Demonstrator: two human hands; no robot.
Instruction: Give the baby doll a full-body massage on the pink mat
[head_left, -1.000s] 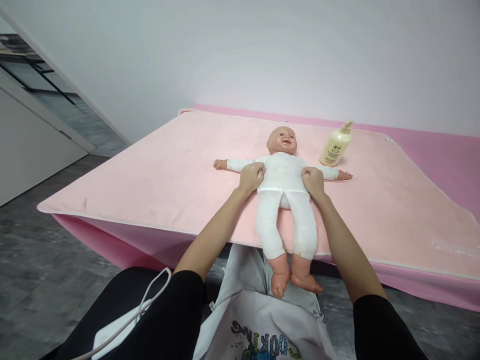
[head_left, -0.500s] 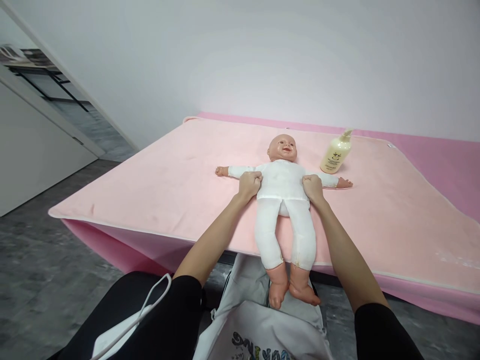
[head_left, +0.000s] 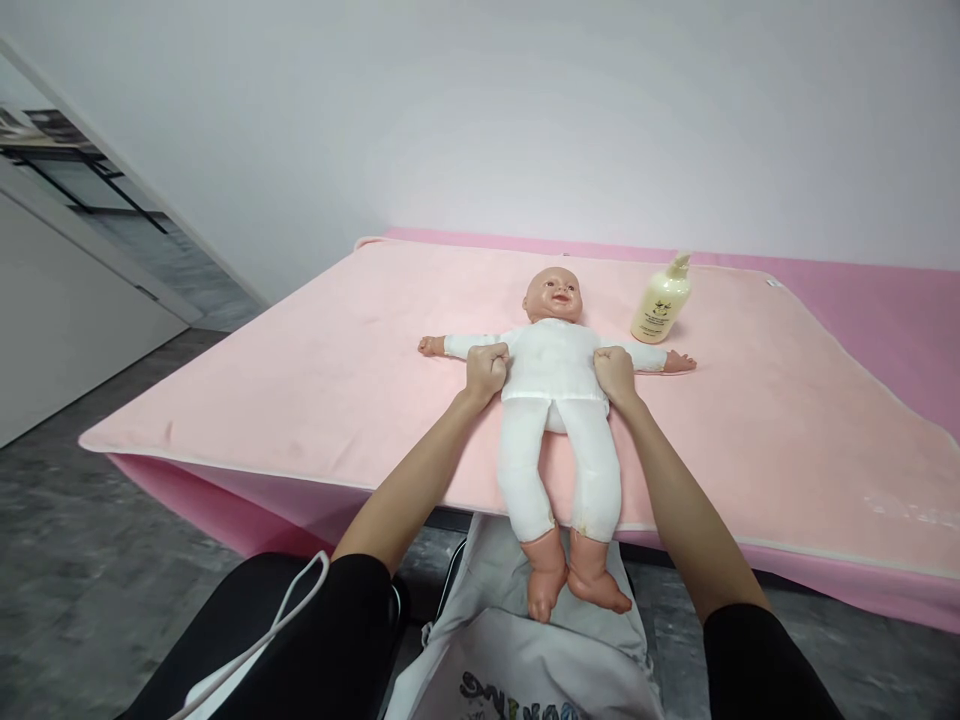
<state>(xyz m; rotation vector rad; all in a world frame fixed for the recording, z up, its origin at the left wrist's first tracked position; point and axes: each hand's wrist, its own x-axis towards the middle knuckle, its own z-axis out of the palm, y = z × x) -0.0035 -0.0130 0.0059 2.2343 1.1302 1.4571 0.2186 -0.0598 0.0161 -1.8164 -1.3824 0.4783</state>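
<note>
A baby doll [head_left: 556, 362] in a white cloth top and trousers lies face up on a pink blanket [head_left: 337, 370]. Its arms are spread wide, and its feet hang past the table's near edge. My left hand [head_left: 487, 368] is closed in a fist against the doll's torso, just below the arm on the left of the view. On the other side, my right hand [head_left: 615, 373] is likewise closed against the torso below the other arm. The fingertips of both hands are hidden. Near the doll's head stands a pale yellow pump bottle [head_left: 660, 305].
A brighter pink cloth [head_left: 885, 320] shows under the blanket. Below the near edge, a grey-white printed cloth [head_left: 517, 650] lies between my legs. A white cable [head_left: 285, 610] crosses my sleeve area. A white wall [head_left: 525, 120] stands behind the table.
The whole view has shifted slightly, so doll, bottle and hands appear a little further left. Both hands stay closed at the doll's sides.
</note>
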